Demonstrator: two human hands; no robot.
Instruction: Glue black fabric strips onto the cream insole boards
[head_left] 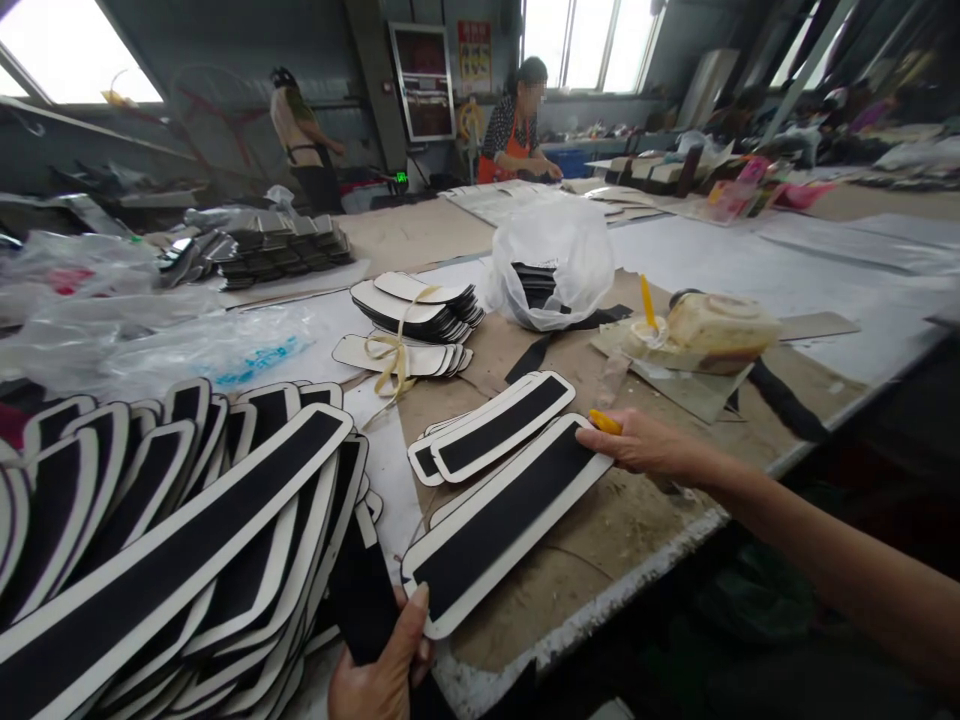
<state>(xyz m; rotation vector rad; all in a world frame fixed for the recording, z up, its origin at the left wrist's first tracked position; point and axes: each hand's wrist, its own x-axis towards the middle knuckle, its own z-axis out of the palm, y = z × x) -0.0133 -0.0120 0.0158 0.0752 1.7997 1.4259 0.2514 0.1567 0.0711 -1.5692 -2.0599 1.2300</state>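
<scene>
A long white-edged black strip slants over the brown paper on the table. My left hand pinches its near lower corner, thumb on top. At its upper right end, my right hand is closed with a yellow-handled tool in it, the fingers touching the strip's edge. The tool's far end is not visible. Just behind lie shorter strips of the same kind. A large fanned pile of similar strips fills the left, close to my left hand.
Tied white pieces and a plastic bag of black pieces stand farther back. A glue-stained container with a yellow stick is at right. Two people are across the table.
</scene>
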